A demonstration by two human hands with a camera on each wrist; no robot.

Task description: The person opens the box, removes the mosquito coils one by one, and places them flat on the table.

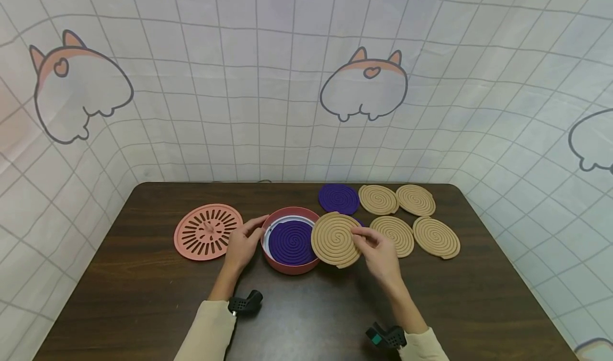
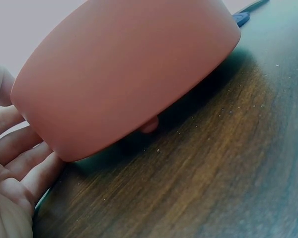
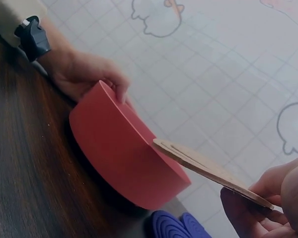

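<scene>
My right hand (image 1: 381, 257) pinches the edge of a tan mosquito coil (image 1: 334, 239) between thumb and fingers. The coil is held above the table, its left edge close by the right rim of a round red box (image 1: 290, 269). Inside the box a purple mosquito coil (image 1: 292, 243) lies within a white inner ring. At the box's left side is my left hand (image 1: 242, 244); in the right wrist view its thumb (image 3: 121, 92) hooks over the rim, while the left wrist view shows fingers (image 2: 21, 156) against the outer wall.
A pink slotted lid (image 1: 208, 232) lies left of my left hand. Behind and right of the held coil are a purple coil (image 1: 338, 198) and several tan coils (image 1: 415, 200), with another purple one mostly hidden. A patterned curtain (image 1: 273, 100) rises behind the dark wooden table (image 1: 297, 323).
</scene>
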